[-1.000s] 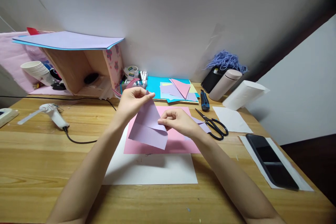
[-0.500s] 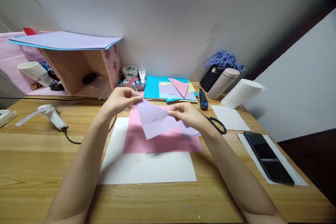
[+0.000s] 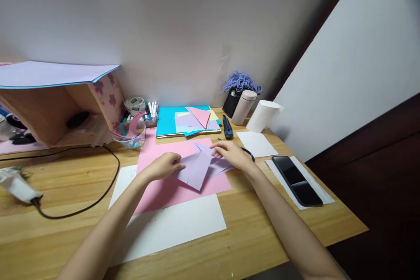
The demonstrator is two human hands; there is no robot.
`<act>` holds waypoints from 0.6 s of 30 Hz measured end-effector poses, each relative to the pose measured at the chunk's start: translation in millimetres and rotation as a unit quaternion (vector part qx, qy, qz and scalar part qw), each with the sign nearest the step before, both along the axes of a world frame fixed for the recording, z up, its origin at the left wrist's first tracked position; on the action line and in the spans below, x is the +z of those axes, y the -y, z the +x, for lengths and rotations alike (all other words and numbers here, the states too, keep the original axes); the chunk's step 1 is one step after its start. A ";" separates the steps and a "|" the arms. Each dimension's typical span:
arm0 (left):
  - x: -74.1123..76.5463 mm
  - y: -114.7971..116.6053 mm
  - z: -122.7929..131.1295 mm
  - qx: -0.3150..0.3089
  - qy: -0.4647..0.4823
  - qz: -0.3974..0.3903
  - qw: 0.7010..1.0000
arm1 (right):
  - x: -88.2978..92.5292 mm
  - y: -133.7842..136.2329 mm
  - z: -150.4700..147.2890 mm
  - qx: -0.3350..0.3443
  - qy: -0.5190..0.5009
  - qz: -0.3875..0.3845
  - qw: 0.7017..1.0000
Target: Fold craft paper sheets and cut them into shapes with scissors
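My left hand (image 3: 167,165) pinches the left edge of a folded lavender paper (image 3: 194,170), tilted above a pink sheet (image 3: 154,192). At the paper's upper right, my right hand (image 3: 229,153) has its fingers bent together next to another lavender piece (image 3: 204,148); whether it grips that piece is too small to tell. More lavender paper (image 3: 220,166) lies below the right hand. Under the pink sheet is a white sheet (image 3: 177,227). Black-handled scissors (image 3: 248,153) are partly hidden behind the right hand.
A blue folder (image 3: 166,122) with coloured paper, a cutter (image 3: 227,127), a bottle (image 3: 244,107) and a tissue roll (image 3: 263,116) stand or lie at the back. A phone (image 3: 297,180) rests at right. At left are a glue gun (image 3: 19,186), its cable and a wooden box (image 3: 42,113).
The view has turned right. My left hand has moved lower with the lavender paper, which is now turned. My right hand has left that paper's right corner and is beside another lavender piece.
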State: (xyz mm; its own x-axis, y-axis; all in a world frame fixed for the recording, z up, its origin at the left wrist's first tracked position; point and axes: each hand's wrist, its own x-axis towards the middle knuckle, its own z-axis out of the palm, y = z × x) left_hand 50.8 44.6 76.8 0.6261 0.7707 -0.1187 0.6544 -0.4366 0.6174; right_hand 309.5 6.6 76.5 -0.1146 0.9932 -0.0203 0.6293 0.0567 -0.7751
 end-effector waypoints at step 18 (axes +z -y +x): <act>-6.7 -2.1 8.7 0.260 0.239 0.019 0.935 | -17.4 11.8 78.2 -0.234 0.219 -0.021 0.947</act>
